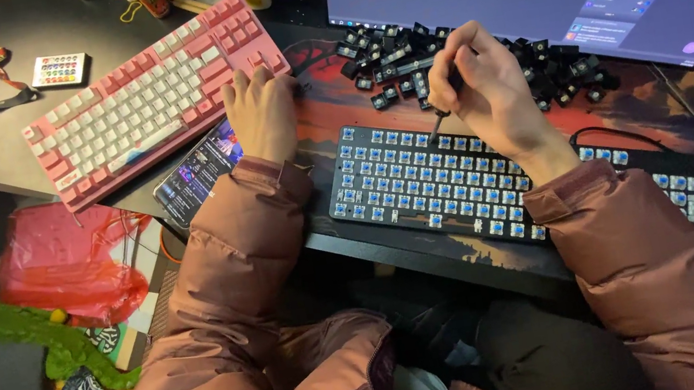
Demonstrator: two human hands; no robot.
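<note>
Right hand clenched on a thin dark tool, tip slanting down-left onto the top row of the bare black keyboard directly beneath; left hand rests loosely curled, empty, beside the pink keyboard, farther off.

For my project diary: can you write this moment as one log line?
right hand: holds thin tool over black keyboard | left hand: rests beside pink keyboard
</note>
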